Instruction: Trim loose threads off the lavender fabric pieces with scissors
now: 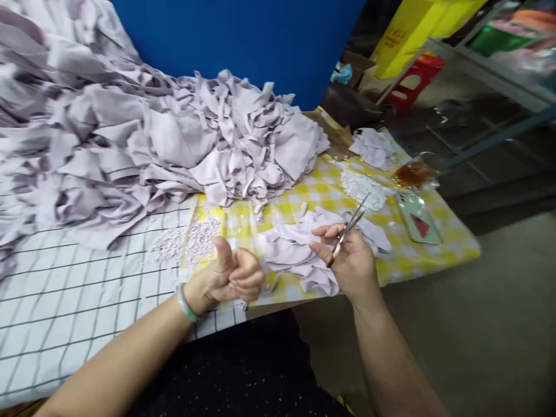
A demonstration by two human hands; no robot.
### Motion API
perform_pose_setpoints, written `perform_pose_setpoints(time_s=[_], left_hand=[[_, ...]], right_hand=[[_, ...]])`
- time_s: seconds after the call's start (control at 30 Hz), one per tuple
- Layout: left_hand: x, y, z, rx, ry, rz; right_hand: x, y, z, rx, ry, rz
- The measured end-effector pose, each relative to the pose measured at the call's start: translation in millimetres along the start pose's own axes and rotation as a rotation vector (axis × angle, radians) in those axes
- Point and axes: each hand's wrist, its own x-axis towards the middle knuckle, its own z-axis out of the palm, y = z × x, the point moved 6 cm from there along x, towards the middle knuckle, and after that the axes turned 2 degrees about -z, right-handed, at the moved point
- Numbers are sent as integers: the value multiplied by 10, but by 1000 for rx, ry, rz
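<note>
My left hand [237, 272] is raised above the table's front edge, its fingers curled into a fist and the thumb pointing up. I see nothing held in it. A green bangle [187, 303] circles that wrist. My right hand [351, 258] grips a small pair of scissors [346, 231], blades pointing up and away to the right. Beneath and between the hands lies a crumpled pale lilac fabric piece [289, 246]. A large heap of the same pale lilac fabric [182, 133] spreads across the back and left of the table.
Small lilac scraps [202, 240] are scattered left of centre. A phone [418, 217], a clear bag with brown contents [416, 172] and a whitish pile [365, 188] lie to the right. Behind the heap rises a blue panel [243, 40]. A metal rack [495, 75] stands at far right.
</note>
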Motion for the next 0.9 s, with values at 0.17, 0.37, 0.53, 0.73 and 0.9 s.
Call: perform_pose_setpoints(time_s=[0.17,0.37,0.53,0.73,0.9], left_hand=[[-203,-244,156,-331,-195,-99],[-211,-137,165,-384,-115,-6],[-136,-32,89,-253,171,57],[29,70,86,899,602,329],[431,-98,94,1108,595,221]], right_hand=[[45,161,329,-343,-251,-157],[130,144,208,-187,-152,-56],[244,-211,23,109,-14,0],[441,-498,-125,254,79,-79],[501,-766,-274,345,137,-173]])
